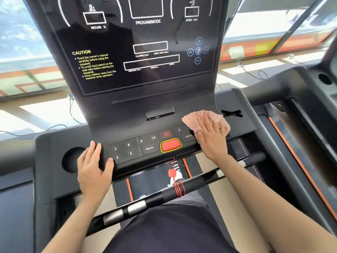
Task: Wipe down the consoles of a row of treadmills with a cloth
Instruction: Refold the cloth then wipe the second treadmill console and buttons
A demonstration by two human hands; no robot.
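I am standing at a black treadmill console (138, 110) with a glossy dark display panel above and a sloped button strip below. My right hand (212, 141) is lying flat, palm down, on a crumpled pink-and-white striped cloth (198, 117), pressing it against the right end of the button strip, just beside the key marked MODE. My right fingers (209, 123) are stretched out straight and close together over the cloth, not curled around it; the cloth is bunching out past them toward the upper left and the right.

My left hand (94, 167) is resting on the left end of the console, fingers spread moderately and draped over the edge of the strip, the thumb lying near the small keys marked 3 and 6. It is gripping nothing but the console edge. A round recessed cup holder (70, 159) is sitting just beside that hand, to its left.

Between my hands a red oval safety button with a yellow rim (171, 145) is standing on the strip. A red coiled cord with a red clip (176, 181) is hanging below it, looping around the black handlebar with silver grip plates (138, 207) crossing in front of my body.
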